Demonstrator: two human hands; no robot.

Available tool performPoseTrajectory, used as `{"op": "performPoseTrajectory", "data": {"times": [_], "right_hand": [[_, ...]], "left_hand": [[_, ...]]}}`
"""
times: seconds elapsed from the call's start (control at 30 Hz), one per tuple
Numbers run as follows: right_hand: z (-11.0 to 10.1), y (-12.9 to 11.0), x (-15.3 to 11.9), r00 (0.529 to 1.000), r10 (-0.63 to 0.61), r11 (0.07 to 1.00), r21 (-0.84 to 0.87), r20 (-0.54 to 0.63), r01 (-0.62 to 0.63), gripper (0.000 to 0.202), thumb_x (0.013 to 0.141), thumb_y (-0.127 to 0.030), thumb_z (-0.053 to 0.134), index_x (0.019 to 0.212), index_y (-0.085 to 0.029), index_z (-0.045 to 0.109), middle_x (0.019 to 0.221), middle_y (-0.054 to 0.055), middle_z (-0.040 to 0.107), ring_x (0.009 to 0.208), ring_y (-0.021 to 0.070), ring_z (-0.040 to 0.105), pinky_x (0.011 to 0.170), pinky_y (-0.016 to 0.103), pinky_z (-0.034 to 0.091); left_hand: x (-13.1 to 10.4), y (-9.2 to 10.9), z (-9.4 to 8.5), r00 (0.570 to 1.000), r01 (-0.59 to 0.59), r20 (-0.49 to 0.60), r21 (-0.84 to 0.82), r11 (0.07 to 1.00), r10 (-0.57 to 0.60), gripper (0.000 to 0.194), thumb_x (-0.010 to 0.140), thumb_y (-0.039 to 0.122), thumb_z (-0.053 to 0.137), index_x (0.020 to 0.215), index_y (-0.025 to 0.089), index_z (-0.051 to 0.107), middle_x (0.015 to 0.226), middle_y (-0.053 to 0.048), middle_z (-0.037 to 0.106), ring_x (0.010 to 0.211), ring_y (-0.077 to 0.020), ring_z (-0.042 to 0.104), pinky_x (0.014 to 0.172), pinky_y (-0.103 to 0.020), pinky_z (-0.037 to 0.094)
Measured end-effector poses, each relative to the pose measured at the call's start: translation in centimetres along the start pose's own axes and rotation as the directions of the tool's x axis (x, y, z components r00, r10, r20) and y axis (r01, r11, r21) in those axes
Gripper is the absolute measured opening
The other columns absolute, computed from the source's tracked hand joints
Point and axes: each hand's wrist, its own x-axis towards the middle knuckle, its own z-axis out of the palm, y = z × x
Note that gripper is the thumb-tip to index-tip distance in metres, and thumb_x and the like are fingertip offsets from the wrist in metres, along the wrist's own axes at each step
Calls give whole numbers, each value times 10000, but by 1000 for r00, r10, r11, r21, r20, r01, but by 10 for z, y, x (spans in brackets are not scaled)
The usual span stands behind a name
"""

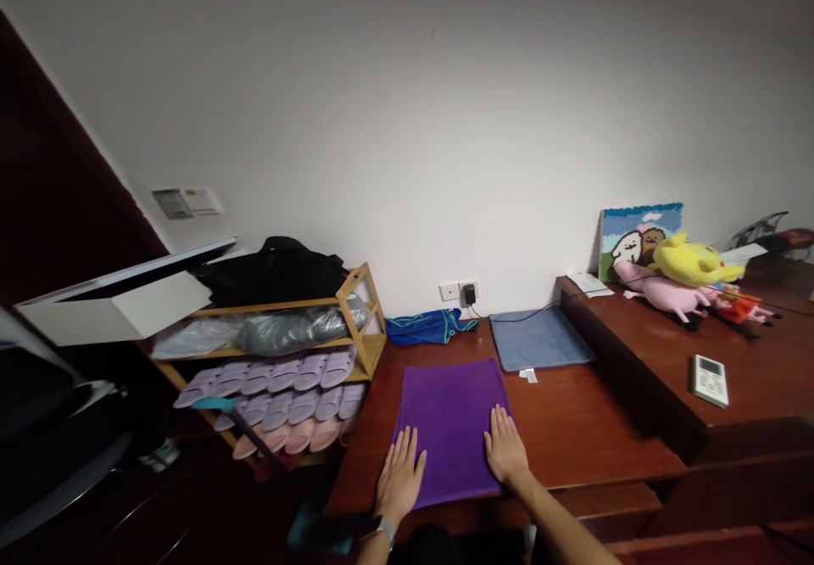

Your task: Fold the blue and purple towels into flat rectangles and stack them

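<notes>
A purple cloth [451, 421] lies spread flat on the brown wooden table [572, 429], close to its front edge. My left hand [402, 473] rests on the cloth's left edge, palm down with the fingers stretched out. On the right edge lies my right hand [505, 448], also flat and open. Neither hand grips anything. Further back on the table, a blue-grey cloth [540, 340] with a small white label [528, 375] lies flat to the right, and a crumpled blue fabric item [423, 327] is by the wall.
At left, a wooden shoe rack [364, 319] holds several slippers [311, 370], with a black bag [276, 268] and an open white box [127, 310] on top. To the right, a raised surface carries plush toys [693, 260] and a white calculator-like device [710, 380]. A cable runs from a black plug [470, 294].
</notes>
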Motion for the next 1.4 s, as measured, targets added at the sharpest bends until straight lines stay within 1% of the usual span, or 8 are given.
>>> {"op": "performPoseTrajectory", "data": {"times": [0.33, 0.6, 0.67, 0.77, 0.97, 1.07, 1.23, 1.4], "right_hand": [[14, 6, -31, 998, -36, 999, 32, -42, 37, 687, 1021, -413, 217, 1580, -15, 245, 1671, 134, 160, 1562, 244, 134, 1289, 400, 111], [15, 9, -28, 995, -99, 994, -55, 5, 99, 663, 992, -339, 258, 1584, -40, 243, 1673, 127, 124, 1563, 257, 81, 1289, 436, 97], [16, 11, -27, 993, -118, 990, -73, 20, 119, 662, 970, -301, 294, 1584, -57, 253, 1675, 114, 115, 1563, 254, 65, 1290, 436, 86], [18, 11, -27, 997, -82, 995, -55, -5, 82, 651, 996, -322, 245, 1582, -39, 246, 1672, 120, 119, 1562, 246, 85, 1289, 425, 104], [24, 12, -28, 998, -49, 998, -33, -42, 47, 674, 1019, -390, 203, 1581, -19, 233, 1670, 122, 139, 1559, 244, 129, 1284, 412, 140], [26, 11, -25, 999, -32, 998, -46, -37, 30, 677, 1017, -401, 210, 1582, -29, 249, 1671, 120, 170, 1556, 249, 152, 1281, 407, 153], [10, 0, 7, 997, -23, 997, -79, -67, 18, 667, 1025, -376, 182, 1586, -18, 216, 1677, 138, 165, 1560, 248, 135, 1280, 394, 138], [4, -6, 42, 1000, -3, 995, -99, -17, 2, 668, 1023, -366, 188, 1583, -3, 213, 1677, 150, 180, 1559, 256, 143, 1276, 387, 136]], "left_hand": [[1, 1, -8, 1000, 16, 23, 29, 999, -17, 697, 1034, 523, 217, 1590, 113, 313, 1665, -111, 271, 1540, -240, 258, 1263, -454, 257], [6, 148, -11, 946, -313, 35, -153, 937, 322, 665, 1059, 511, 117, 1603, 166, 283, 1670, -52, 272, 1548, -207, 245, 1277, -433, 255], [6, 167, -8, 943, -316, 51, -177, 932, 330, 670, 1060, 516, 103, 1606, 166, 271, 1672, -54, 265, 1550, -202, 239, 1281, -432, 244], [3, 146, -4, 952, -290, 48, -161, 943, 301, 681, 1056, 546, 123, 1610, 174, 257, 1678, -54, 248, 1553, -209, 227, 1283, -447, 234], [-20, 32, 9, 998, -53, -29, -32, 998, 52, 654, 1060, 520, 186, 1603, 170, 284, 1661, -78, 290, 1535, -234, 280, 1257, -465, 291], [-32, -1, 23, 991, 10, -132, 15, 1000, -8, 629, 1056, 493, 242, 1604, 188, 283, 1649, -82, 322, 1518, -248, 323, 1239, -484, 323], [-42, -12, 36, 986, 25, -166, 30, 999, -19, 634, 1049, 485, 266, 1577, 146, 356, 1644, -89, 326, 1513, -245, 332, 1237, -461, 338], [-27, 0, 19, 983, 23, -182, 11, 1000, -21, 631, 1051, 485, 259, 1572, 147, 367, 1633, -96, 353, 1510, -243, 340, 1241, -475, 332]]}}
